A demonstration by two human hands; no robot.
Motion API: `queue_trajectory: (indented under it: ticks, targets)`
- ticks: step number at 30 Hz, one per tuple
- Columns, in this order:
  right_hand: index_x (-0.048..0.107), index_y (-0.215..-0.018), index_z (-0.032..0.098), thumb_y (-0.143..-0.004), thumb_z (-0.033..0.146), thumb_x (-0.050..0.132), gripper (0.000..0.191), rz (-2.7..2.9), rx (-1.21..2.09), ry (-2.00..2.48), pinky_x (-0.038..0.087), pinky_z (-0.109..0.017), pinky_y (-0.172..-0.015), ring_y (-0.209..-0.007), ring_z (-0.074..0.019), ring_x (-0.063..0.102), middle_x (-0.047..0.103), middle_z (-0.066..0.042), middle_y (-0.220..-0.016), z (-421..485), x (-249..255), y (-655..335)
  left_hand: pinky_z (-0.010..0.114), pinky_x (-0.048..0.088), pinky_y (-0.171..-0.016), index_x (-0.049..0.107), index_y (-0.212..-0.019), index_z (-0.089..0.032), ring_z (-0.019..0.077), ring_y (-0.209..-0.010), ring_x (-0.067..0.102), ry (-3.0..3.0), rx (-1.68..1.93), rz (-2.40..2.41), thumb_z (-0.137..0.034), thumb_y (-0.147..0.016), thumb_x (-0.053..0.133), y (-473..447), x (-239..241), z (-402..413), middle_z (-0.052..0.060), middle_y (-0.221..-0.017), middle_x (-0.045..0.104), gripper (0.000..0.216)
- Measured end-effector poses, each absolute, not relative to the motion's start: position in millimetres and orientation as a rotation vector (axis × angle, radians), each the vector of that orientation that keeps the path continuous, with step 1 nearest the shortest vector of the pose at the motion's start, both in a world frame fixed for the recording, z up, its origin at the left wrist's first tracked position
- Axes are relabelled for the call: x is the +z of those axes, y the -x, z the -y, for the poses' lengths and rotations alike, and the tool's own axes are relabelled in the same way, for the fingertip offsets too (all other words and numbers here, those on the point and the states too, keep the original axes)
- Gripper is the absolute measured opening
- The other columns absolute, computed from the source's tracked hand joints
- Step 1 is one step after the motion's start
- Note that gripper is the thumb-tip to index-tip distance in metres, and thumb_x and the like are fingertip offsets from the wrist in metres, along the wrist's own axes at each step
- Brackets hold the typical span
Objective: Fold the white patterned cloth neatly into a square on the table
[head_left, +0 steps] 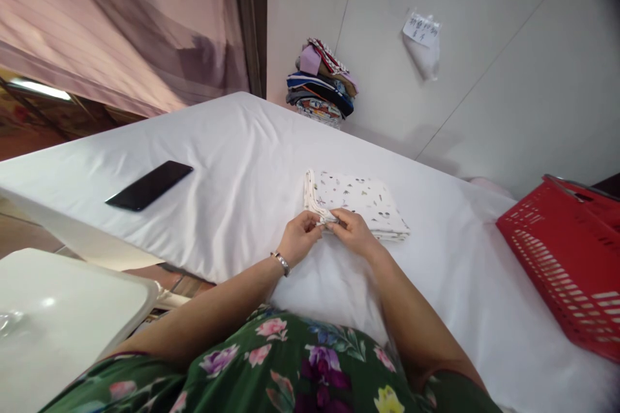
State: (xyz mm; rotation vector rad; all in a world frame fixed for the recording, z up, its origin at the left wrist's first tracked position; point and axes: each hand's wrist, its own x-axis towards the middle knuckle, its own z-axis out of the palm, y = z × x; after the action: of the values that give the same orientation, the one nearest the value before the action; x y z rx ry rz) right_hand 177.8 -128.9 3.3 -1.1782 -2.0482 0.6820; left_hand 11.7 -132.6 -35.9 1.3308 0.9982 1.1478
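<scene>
A white cloth with small dark prints (361,197) lies folded in a flat rectangle on the white-covered table. At its near left corner, my left hand (304,232) pinches the layered edge between thumb and fingers. Close beside it, my right hand (351,230) grips the same corner, its fingertips almost meeting those of the left. The part of the cloth right between the fingertips is mostly hidden. A bracelet (281,263) circles my left wrist.
A black phone-like slab (150,186) lies on the table (232,142) at left. Folded clothes (322,84) are stacked at the back by the wall. A red basket (566,258) stands at right; a white chair seat (62,310) is at lower left.
</scene>
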Motion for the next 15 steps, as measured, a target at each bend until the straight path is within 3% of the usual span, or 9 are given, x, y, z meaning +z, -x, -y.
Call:
queue_trajectory:
  ticks: [6, 12, 15]
  targets:
    - [0.059, -0.085, 0.016, -0.085, 0.033, 0.048, 0.021, 1.912, 0.615, 1.266, 0.035, -0.021, -0.06, -0.064, -0.0102, 0.046, 0.053, 0.0, -0.071, 127.6, -3.1, -175.5, 0.02, 0.043, -0.052, 0.049, -0.088, -0.016, 0.0096, -0.056, 0.055, -1.344, 1.14, -0.967, -0.027, -0.071, 0.058, -12.0, -32.2, 132.9, -0.004, -0.061, 0.055, 0.022]
    - [0.057, -0.102, 0.019, -0.078, 0.029, 0.057, 0.026, 2.097, 0.59, 1.226, 0.038, -0.021, -0.07, -0.08, -0.0126, 0.051, 0.058, -0.002, -0.091, 130.8, 2.7, -174.1, 0.022, 0.046, -0.056, 0.039, -0.092, -0.019, 0.0103, -0.059, 0.057, -1.438, 1.152, -0.963, -0.027, -0.076, 0.051, -12.1, -31.0, 134.2, -0.004, -0.067, 0.059, 0.021]
    - [0.058, -0.1, 0.017, -0.077, 0.029, 0.056, 0.025, 2.017, 0.518, 1.291, 0.038, -0.022, -0.07, -0.078, -0.013, 0.05, 0.058, -0.003, -0.089, 129.7, 1.0, -172.8, 0.023, 0.046, -0.061, 0.038, -0.1, -0.02, 0.0107, -0.064, 0.059, -1.546, 1.143, -0.971, -0.021, -0.076, 0.046, -8.8, -26.8, 130.4, -0.003, -0.072, 0.061, 0.025]
